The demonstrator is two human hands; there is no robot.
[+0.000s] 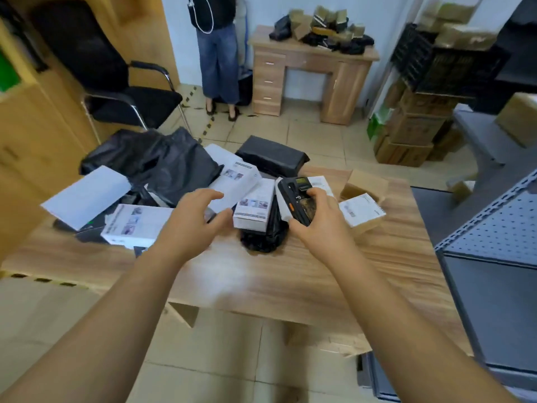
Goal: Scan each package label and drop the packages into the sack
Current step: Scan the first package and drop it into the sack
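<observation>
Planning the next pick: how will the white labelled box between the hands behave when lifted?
The white labelled box looks stiff, with crisp edges, so it should hold its shape. It seems perched on a crumpled black bag, so a push may tip it. Probably light.

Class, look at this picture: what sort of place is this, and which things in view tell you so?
Probably a small parcel packing or dispatch room. White labelled boxes lie on a wooden table, the right hand grips a black handheld scanner, and stacked brown cardboard cartons stand by the wall.

White boxes (254,206) with printed labels scattered on desk (290,274); black sack (154,161) crumpled behind; black scanner (296,199) upright in right hand (319,219).
</observation>
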